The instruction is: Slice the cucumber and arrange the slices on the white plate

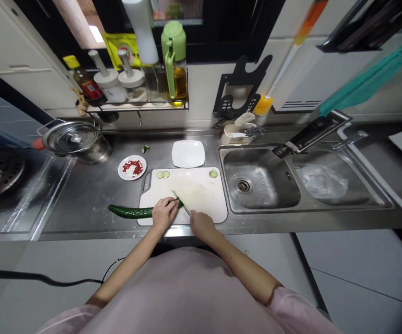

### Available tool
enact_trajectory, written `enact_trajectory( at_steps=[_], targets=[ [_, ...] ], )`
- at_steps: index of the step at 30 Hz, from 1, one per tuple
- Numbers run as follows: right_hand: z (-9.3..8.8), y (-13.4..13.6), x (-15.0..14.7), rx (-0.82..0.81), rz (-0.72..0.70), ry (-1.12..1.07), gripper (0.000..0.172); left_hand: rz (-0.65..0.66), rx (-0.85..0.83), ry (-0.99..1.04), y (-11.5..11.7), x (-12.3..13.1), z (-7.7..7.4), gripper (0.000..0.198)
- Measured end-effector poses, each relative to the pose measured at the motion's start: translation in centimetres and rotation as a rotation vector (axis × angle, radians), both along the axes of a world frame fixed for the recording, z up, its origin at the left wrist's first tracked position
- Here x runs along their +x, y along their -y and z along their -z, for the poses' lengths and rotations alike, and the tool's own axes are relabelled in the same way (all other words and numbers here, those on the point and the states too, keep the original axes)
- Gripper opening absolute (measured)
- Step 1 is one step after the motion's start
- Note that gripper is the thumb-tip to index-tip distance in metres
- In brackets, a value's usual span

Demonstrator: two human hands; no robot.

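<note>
On the counter (82, 199), a plate (120, 169) holds red pieces (137, 167); left hand (165, 214) curled over cucumber (129, 212), right hand (201, 226) closed around knife (182, 202).

A black-framed window (235, 30) interrupts the pale wall (201, 88).

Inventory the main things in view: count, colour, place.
Cucumber: 1, green, under left hand
Knife: 1, silver, right hand
Cutting board: 1, white, counter
Slices: several, pale green, board
Square plate: 1, white, behind board
Round plate: 1, white, counter
Red pieces: many, red, round plate
Pot: 1, silver, left
Basins: 2, silver, right
Plastic bag: 1, clear, right basin
Jug: 1, green and clear, rack
Left hand: 1, bare, on cucumber
Right hand: 1, bare, on knife
</note>
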State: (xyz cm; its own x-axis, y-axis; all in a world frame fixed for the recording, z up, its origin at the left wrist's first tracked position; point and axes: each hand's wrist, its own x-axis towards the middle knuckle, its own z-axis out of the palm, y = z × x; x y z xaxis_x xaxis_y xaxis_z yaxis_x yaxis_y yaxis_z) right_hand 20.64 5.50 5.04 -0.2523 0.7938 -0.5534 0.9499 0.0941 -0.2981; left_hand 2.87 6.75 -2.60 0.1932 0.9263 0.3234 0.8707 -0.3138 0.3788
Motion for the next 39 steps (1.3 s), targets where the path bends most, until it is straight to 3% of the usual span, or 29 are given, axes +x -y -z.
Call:
enact_trajectory(
  at_steps=[19, 30, 39],
  targets=[
    [1.5, -0.8, -1.3, 0.012, 0.005, 0.012, 0.029, -0.013, -0.009, -0.023, 0.0, 0.0, -0.1, 0.023],
    [2.7, -1.0, -1.1, 0.073, 0.009, -0.003, 0.030, -0.045, -0.143, -0.016, -0.2, 0.2, -0.8, 0.027],
    [1.5, -1.5, 0.5, 0.062, 0.046, -0.048, 0.031, -0.095, -0.298, 0.072, -1.0, 0.1, -1.9, 0.024]
  ],
)
